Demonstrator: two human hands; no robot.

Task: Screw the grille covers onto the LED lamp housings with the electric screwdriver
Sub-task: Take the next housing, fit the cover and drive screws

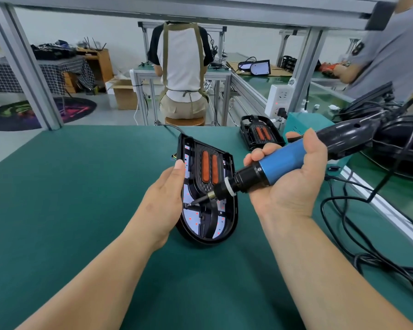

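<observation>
Lamp housing (231,210) tilted, steadied by left hand (162,201), right hand (289,172) palm-up gripping electric screwdriver (279,163)

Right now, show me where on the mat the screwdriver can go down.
Bare mat lies left of the housing and left hand, out to the table edge, and in the near strip between both forearms. Crowded: the right side, with cables, a second housing and the box.

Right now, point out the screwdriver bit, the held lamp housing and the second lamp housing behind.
Screwdriver bit (198,200): head view, thin metal shaft.
Held lamp housing (234,210): head view, right black rim.
Second lamp housing (246,132): head view, left black frame.
</observation>
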